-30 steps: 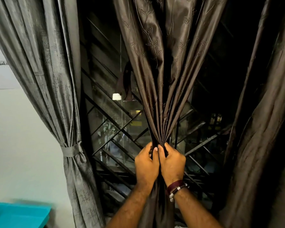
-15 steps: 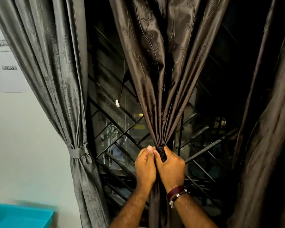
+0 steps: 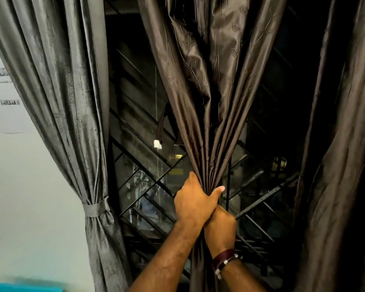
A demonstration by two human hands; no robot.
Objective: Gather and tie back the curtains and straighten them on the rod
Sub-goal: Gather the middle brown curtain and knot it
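Head camera faces forward, close to the gathered curtain point(image 3: 207, 102).

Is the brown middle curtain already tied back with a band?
No: only both hands hold the middle curtain bunched; no band circles it.

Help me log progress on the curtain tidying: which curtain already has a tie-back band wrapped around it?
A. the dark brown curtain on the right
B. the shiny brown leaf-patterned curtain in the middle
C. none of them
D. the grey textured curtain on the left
D: a grey fabric band cinches the grey textured curtain, while the shiny brown leaf-patterned curtain is bunched only by the left hand and right hand.
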